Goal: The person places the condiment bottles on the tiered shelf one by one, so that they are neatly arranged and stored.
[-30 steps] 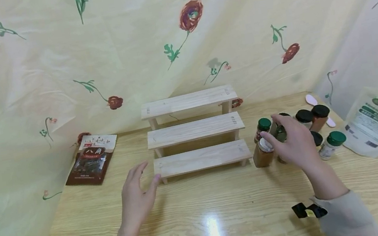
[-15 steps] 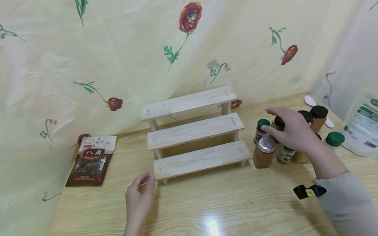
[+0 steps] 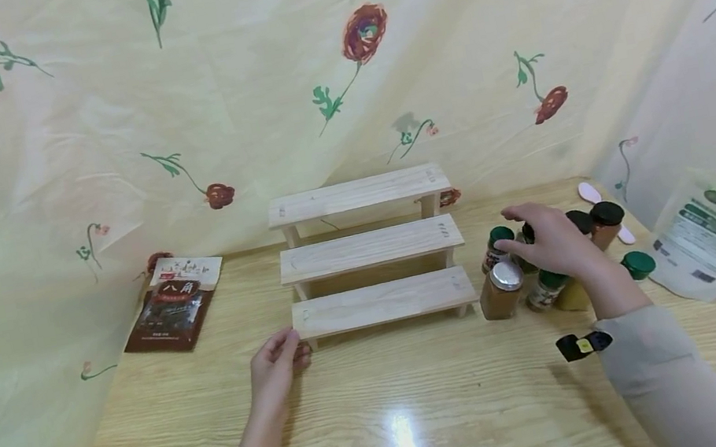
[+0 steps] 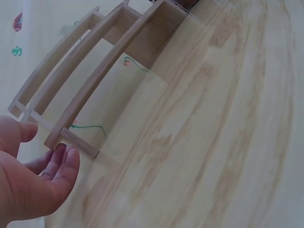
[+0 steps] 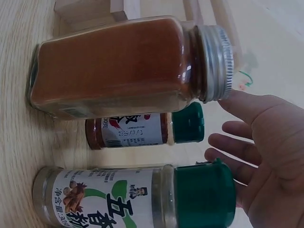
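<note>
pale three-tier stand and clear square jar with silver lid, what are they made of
Pale three-tier stand: apparently bare wood, matt, faint grain showing. Clear square jar: glossy glass or plastic, transparent with bright highlights. Silver lid: probably metal, shiny and ridged.

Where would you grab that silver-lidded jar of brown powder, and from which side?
Probably its ridged silver lid, from above: the square jar stands upright with its top exposed, while one green-capped bottle stands behind and another close on its right.
</note>
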A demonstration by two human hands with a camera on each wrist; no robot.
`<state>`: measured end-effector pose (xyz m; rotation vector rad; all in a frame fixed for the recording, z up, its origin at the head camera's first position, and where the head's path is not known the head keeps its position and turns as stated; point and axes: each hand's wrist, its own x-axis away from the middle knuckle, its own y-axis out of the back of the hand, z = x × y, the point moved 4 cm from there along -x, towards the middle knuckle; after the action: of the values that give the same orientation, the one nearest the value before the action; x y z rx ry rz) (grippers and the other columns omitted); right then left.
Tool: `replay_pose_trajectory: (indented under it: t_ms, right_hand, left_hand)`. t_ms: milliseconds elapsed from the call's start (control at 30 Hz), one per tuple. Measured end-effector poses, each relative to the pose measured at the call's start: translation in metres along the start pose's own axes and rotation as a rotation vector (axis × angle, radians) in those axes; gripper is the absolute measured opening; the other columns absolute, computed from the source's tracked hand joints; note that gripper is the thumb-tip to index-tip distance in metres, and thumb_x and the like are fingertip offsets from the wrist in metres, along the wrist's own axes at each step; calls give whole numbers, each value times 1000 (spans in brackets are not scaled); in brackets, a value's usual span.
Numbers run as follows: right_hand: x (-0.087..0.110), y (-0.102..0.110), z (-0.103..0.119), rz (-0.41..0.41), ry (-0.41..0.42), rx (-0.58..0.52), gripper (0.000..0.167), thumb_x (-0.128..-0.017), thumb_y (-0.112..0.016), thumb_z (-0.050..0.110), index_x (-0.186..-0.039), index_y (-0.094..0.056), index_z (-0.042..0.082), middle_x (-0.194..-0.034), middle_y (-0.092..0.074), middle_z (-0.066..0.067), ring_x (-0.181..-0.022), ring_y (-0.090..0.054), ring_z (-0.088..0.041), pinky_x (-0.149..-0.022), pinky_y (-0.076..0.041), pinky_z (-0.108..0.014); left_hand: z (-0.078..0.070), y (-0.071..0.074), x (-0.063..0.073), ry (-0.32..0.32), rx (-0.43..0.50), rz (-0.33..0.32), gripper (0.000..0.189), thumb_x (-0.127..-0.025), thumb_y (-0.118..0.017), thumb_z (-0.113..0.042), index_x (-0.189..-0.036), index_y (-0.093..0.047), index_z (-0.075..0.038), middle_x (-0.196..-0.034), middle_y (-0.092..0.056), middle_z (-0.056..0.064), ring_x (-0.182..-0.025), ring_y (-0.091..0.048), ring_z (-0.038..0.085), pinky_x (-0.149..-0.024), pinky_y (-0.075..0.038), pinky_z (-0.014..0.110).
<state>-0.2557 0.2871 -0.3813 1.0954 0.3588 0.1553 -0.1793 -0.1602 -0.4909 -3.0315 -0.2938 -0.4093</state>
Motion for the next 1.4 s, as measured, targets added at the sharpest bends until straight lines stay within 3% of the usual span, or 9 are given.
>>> replay_pose_trajectory:
  t_ms: [167, 767, 900, 1100, 1267, 1400]
  right_hand:
    - [-6, -2, -5, 48, -10, 0, 57, -97, -72, 28, -136, -54, -10, -131, -58, -33, -120, -55, -50, -100, -45, -66]
    - [-14, -8, -25, 124, -17, -27, 54, -87, -83, 23, -128, -63, -5, -121, -67, -25, -112, -61, -43, -94, -51, -61]
    - [-14, -9, -25, 134, -8, -12, 51, -89, -81, 23, -129, -63, -4, -121, -67, -25, -111, -62, -43, -92, -52, -61]
    - [-15, -6, -24, 115, -25, -13, 46, -92, -79, 24, -126, -64, -3, -121, -67, -25, -109, -63, -41, -89, -53, -59]
    - [-15, 0, -19, 93, -43, -52, 52, -95, -74, 33, -129, -62, -4, -122, -65, -26, -110, -61, -43, -91, -52, -60]
    - [-18, 10, -12, 43, -26, -66, 46, -96, -72, 36, -125, -65, 0, -115, -67, -20, -103, -62, -38, -83, -54, -54]
  left_hand:
    - [3, -2, 0, 8, 79, 20, 42, -105, -60, -20, -135, -52, 8, -102, -67, 8, -93, -66, 15, -85, -59, 22]
    - [7, -4, -4, 56, 170, -4, 38, -104, -60, -17, -130, -53, 10, -94, -63, 5, -85, -64, 13, -80, -59, 20]
    - [9, -5, -6, 66, 187, -6, 35, -104, -60, -15, -128, -54, 10, -92, -62, 4, -84, -64, 12, -79, -59, 20]
    - [9, -8, -9, 56, 203, 6, 41, -103, -62, -12, -133, -51, 12, -96, -62, 5, -86, -63, 11, -80, -59, 19]
    - [7, -8, -10, 41, 211, -5, 46, -102, -62, -10, -137, -47, 16, -98, -62, 6, -84, -64, 11, -76, -59, 18]
    - [6, -9, -11, 47, 194, -19, 44, -101, -64, -10, -134, -50, 15, -96, -62, 6, -83, -63, 11, -74, -59, 18]
